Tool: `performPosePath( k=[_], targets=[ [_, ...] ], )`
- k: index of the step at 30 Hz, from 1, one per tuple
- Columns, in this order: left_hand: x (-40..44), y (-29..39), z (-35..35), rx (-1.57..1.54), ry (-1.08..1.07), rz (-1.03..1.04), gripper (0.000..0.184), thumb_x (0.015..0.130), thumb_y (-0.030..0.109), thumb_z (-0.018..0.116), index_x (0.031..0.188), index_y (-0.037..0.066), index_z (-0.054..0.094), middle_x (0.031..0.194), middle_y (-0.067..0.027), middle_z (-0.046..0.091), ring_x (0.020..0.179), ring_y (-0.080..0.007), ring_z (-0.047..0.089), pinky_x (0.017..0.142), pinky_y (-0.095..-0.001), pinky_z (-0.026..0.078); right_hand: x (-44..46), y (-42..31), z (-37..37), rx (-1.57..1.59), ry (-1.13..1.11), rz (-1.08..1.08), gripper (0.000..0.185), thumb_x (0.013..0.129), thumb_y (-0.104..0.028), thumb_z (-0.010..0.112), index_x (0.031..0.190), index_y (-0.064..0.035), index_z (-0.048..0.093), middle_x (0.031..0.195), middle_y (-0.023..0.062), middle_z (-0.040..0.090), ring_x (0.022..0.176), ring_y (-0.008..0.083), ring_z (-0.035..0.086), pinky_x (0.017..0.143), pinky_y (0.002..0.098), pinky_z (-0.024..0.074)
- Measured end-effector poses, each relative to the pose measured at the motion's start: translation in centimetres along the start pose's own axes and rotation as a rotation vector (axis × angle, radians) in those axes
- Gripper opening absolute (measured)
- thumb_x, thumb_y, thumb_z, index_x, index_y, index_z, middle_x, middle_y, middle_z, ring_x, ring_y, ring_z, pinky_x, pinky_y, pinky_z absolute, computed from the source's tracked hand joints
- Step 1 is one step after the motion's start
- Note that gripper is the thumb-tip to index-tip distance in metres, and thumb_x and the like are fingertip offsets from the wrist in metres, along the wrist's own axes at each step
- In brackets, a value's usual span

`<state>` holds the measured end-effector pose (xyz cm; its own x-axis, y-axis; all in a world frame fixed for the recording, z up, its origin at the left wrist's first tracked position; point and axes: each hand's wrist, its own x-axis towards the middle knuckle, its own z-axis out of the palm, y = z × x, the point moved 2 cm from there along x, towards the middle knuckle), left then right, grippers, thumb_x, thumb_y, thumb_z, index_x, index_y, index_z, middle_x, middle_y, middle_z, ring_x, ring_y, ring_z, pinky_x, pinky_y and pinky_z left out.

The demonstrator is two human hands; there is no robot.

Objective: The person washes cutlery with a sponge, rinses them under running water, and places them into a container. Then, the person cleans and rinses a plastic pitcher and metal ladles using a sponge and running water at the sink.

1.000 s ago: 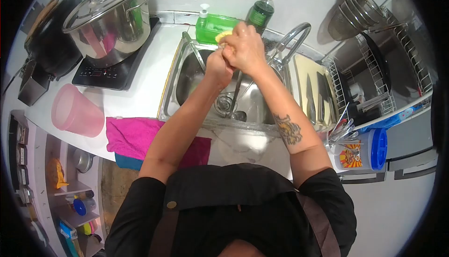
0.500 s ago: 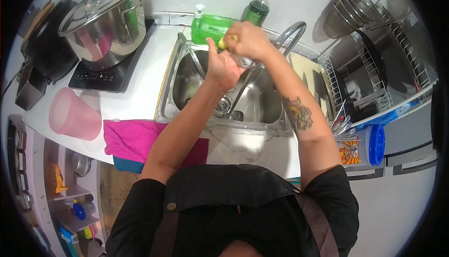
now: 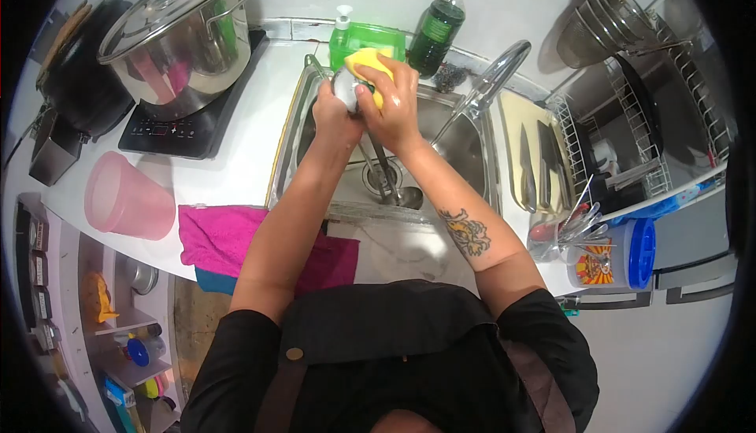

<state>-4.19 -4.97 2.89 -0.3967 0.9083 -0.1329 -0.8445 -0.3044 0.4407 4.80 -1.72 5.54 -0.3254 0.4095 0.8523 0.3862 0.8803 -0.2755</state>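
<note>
Above the sink, my right hand presses a yellow sponge against a roundish, shiny, whitish item. My left hand is wrapped round that item from the left; what it is exactly is unclear. A ladle and other long dark handles lie in the basin below my hands, near the drain. The curved faucet stands at the right rear of the sink. Behind my hands are a green tray with a pump bottle and a dark green soap bottle.
A steel pot stands on a black induction cooker. Nearer are a pink container and a magenta cloth. On the right are knives on a cutting board, a dish rack and hanging strainers.
My hands moved left and came together. The sponge and the shiny item show more fully now. My left hand, spread half a second ago, is closed round the item.
</note>
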Motion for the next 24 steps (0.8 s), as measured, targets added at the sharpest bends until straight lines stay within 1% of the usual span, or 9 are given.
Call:
performPosePath(
  k=[1, 3, 5, 11, 14, 16, 18, 20, 24],
  targets=[
    [0.9, -0.2, -1.1, 0.004, 0.004, 0.000, 0.027, 0.087, 0.015, 0.031, 0.105, 0.000, 0.045, 0.100, -0.0147, 0.053, 0.090, -0.0257, 0.055, 0.076, -0.0382, 0.048, 0.1, 0.2, 0.4, -0.012, -0.004, -0.105, 0.028, 0.078, -0.023, 0.056, 0.101, -0.0065, 0.057, 0.096, 0.0156, 0.049, 0.092, 0.0281, 0.047, 0.082, 0.0343, 0.0364],
    [2.8, -0.5, -2.6, 0.007, -0.237, 0.044, 0.035, 0.089, 0.022, 0.025, 0.106, -0.002, 0.045, 0.102, -0.0144, 0.053, 0.091, -0.0269, 0.055, 0.078, -0.0405, 0.046, 0.7, 4.3, 3.1, 0.281, -0.051, 0.186, 0.026, 0.079, -0.023, 0.055, 0.098, -0.0050, 0.057, 0.099, 0.0152, 0.048, 0.092, 0.0292, 0.046, 0.082, 0.0371, 0.0361],
    [2.3, 0.0, -2.0, -0.001, -0.107, 0.041, 0.038, 0.091, 0.024, 0.022, 0.108, -0.002, 0.044, 0.105, -0.0148, 0.051, 0.094, -0.0277, 0.054, 0.082, -0.0420, 0.044, 1.0, 8.9, 5.6, 0.364, -0.075, 0.800, 0.046, 0.074, -0.037, 0.058, 0.110, -0.0093, 0.050, 0.105, 0.0194, 0.044, 0.099, 0.0359, 0.041, 0.089, 0.0425, 0.0309],
    [1.3, 0.3, -1.0, -0.021, 0.010, -0.062, 0.038, 0.092, 0.030, 0.027, 0.113, 0.001, 0.041, 0.111, -0.0131, 0.049, 0.101, -0.0263, 0.049, 0.089, -0.0439, 0.037, 5.8, 12.1, 9.1, -0.056, 0.040, 0.734, 0.082, 0.066, -0.049, 0.061, 0.131, -0.0136, 0.027, 0.127, 0.0266, 0.022, 0.112, 0.0404, 0.029, 0.095, 0.0443, 0.0249],
    [0.5, 0.7, 1.2, 0.067, 0.065, -0.107, 0.037, 0.092, 0.031, 0.031, 0.112, 0.002, 0.042, 0.109, -0.0112, 0.051, 0.100, -0.0246, 0.050, 0.086, -0.0416, 0.039, 3.1, 12.0, 7.3, 0.101, 0.028, 0.616, 0.062, 0.069, -0.039, 0.062, 0.117, -0.0043, 0.044, 0.113, 0.0228, 0.045, 0.106, 0.0333, 0.040, 0.091, 0.0449, 0.0299],
    [0.6, 0.5, 1.4, 0.137, 0.061, -0.130, 0.037, 0.092, 0.032, 0.032, 0.112, 0.003, 0.043, 0.108, -0.0106, 0.052, 0.099, -0.0241, 0.050, 0.084, -0.0409, 0.039, -1.7, 12.8, 6.0, 0.539, -0.138, 0.977, 0.035, 0.074, -0.029, 0.059, 0.094, 0.0000, 0.055, 0.088, 0.0156, 0.058, 0.084, 0.0272, 0.053, 0.075, 0.0401, 0.0424],
    [1.6, -0.1, 2.0, 0.178, -0.113, -0.179, 0.041, 0.091, 0.036, 0.030, 0.113, 0.005, 0.044, 0.111, -0.0102, 0.052, 0.102, -0.0239, 0.050, 0.088, -0.0394, 0.038, -7.4, 12.7, 3.7, 1.101, -0.257, 1.310, 0.021, 0.078, -0.022, 0.055, 0.076, -0.0006, 0.056, 0.073, 0.0099, 0.057, 0.065, 0.0215, 0.055, 0.058, 0.0311, 0.0461],
    [1.5, -1.8, 3.2, 0.212, -0.166, -0.259, 0.043, 0.091, 0.037, 0.030, 0.112, 0.004, 0.045, 0.110, -0.0105, 0.052, 0.101, -0.0241, 0.050, 0.089, -0.0387, 0.037, -9.8, 10.6, -0.2, 1.137, -0.198, 1.758, 0.017, 0.082, -0.018, 0.050, 0.077, -0.0025, 0.055, 0.071, 0.0071, 0.056, 0.063, 0.0172, 0.054, 0.055, 0.0257, 0.0458],
    [2.1, -6.3, 6.1, 0.255, -0.194, -0.406, 0.041, 0.090, 0.036, 0.033, 0.110, 0.003, 0.046, 0.108, -0.0110, 0.053, 0.099, -0.0250, 0.052, 0.085, -0.0403, 0.041, -10.0, 12.5, -4.4, 1.347, -0.108, 1.744, 0.023, 0.086, -0.019, 0.040, 0.079, -0.0023, 0.054, 0.071, 0.0074, 0.056, 0.066, 0.0187, 0.054, 0.060, 0.0316, 0.0470]
  ],
)
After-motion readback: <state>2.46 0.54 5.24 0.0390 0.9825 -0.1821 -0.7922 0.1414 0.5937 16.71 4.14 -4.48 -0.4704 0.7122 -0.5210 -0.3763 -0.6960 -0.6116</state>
